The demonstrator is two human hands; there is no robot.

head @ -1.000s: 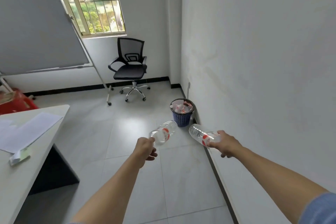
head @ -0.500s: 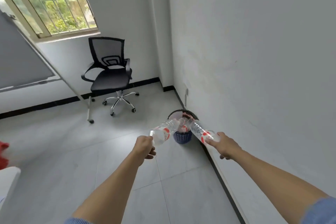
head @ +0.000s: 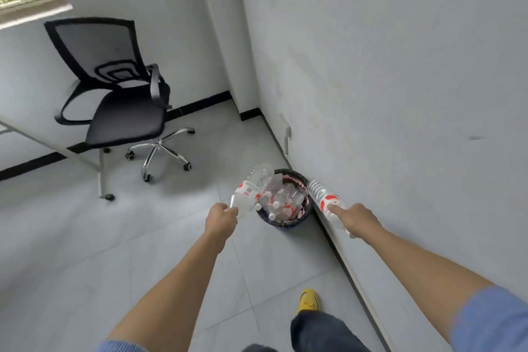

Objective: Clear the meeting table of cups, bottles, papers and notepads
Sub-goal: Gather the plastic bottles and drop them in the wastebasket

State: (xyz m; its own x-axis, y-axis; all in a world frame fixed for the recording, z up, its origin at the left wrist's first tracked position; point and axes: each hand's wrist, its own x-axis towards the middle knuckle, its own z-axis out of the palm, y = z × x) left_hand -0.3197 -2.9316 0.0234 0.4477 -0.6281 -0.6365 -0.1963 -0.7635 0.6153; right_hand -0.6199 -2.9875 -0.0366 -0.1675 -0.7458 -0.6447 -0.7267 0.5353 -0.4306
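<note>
Both grips clasping | left hand [head: 221, 218]: left bottle [head: 248, 192] | right hand [head: 358, 218]: right bottle [head: 324, 198] | bin [head: 284, 224] between

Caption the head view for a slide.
Left hand holds the left bottle, right hand the right bottle, at the bottle-filled bin.

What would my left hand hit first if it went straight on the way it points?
Likely the rim of the wastebasket; your left hand, gripping a bottle, points at it, though depth is unclear.
</note>
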